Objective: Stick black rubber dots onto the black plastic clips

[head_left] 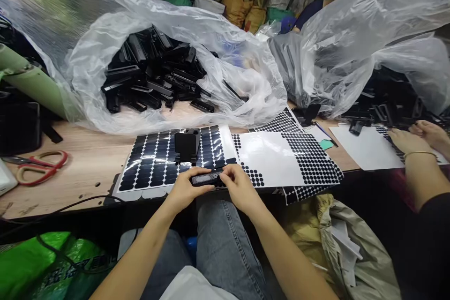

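A long black plastic part, with a pale recessed strip in its face, lies between my two hands at the table's front edge. My left hand is closed around its left end, thumb below and fingers above. At the other end, the thumb and fingers of my right hand pinch the part; whether a small sticker sits under those fingertips I cannot tell. Just behind stands a black folding stand, on a sheet of dark rounded-rectangle pads. A white sheet of black round stickers lies to the right.
Behind the sheets, a clear plastic bag holds a heap of black parts. Red-handled scissors lie at the left. A co-worker's hands work over another sheet at the right. An open sack stands below the table.
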The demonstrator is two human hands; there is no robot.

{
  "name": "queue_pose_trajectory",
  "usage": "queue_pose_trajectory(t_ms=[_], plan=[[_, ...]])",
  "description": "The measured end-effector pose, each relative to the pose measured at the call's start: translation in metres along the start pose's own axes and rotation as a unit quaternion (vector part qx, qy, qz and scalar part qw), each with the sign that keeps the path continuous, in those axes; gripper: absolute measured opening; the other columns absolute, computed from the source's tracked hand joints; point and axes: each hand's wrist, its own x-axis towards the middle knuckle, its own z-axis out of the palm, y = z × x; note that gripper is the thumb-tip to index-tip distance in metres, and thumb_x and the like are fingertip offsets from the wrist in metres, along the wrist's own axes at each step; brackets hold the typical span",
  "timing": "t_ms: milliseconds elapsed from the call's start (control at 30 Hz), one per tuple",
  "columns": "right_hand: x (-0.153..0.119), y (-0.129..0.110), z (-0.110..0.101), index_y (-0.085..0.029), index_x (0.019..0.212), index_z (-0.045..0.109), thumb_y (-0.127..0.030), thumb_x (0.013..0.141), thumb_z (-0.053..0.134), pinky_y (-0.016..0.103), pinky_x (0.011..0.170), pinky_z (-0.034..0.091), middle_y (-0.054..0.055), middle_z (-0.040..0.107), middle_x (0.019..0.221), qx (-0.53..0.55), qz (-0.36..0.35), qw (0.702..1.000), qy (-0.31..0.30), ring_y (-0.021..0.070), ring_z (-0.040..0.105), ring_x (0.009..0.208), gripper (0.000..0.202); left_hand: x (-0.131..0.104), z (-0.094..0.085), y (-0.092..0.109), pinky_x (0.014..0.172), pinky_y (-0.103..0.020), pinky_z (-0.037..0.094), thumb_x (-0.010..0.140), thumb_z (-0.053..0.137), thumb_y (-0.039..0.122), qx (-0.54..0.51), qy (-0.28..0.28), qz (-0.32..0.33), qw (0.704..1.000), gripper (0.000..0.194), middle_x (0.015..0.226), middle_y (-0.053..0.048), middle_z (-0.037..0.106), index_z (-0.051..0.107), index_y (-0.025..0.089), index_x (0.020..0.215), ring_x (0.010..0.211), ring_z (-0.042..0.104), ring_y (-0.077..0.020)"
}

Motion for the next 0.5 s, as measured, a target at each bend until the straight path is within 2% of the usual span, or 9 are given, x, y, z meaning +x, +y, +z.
queue_pose_trajectory(t_ms=[100, 200, 500], plan=[[-0.001, -0.001, 0.017, -0.020, 0.070, 0.047, -0.022, 0.080, 0.044, 0.032, 0.076, 0.041, 0.005, 0.050, 0.092, 0.000, 0.001, 1.000, 0.023, 0.0156, 0.050, 0.080, 0.010, -0.001, 0.002, -0.008, 0.087, -0.036, 0.043, 0.061, 0.073, 0.031, 0.024, 0.012, 0.065, 0.998, 0.038, 0.100, -0.005, 0.061, 0.065, 0.021, 0.097, 0.095, 0.057, -0.0214], [0.001, 0.003, 0.021, -0.020, 0.070, 0.048, -0.021, 0.080, 0.044, 0.034, 0.078, 0.041, 0.006, 0.049, 0.094, -0.008, 0.000, 0.999, 0.042, 0.0170, 0.050, 0.084, 0.010, -0.003, 0.004, -0.013, 0.089, -0.035, 0.042, 0.062, 0.072, 0.028, 0.027, 0.025, 0.097, 0.995, 0.037, 0.101, -0.005, 0.061, 0.064, 0.021, 0.097, 0.097, 0.057, -0.0204], [-0.004, 0.002, 0.026, -0.020, 0.071, 0.050, -0.023, 0.081, 0.044, 0.035, 0.081, 0.041, 0.009, 0.048, 0.100, -0.044, -0.011, 0.998, 0.046, 0.0195, 0.049, 0.093, 0.012, -0.004, 0.006, -0.013, 0.093, -0.038, 0.039, 0.063, 0.071, 0.024, 0.023, 0.029, 0.103, 0.994, 0.034, 0.101, -0.006, 0.061, 0.064, 0.020, 0.096, 0.099, 0.055, -0.0208]])
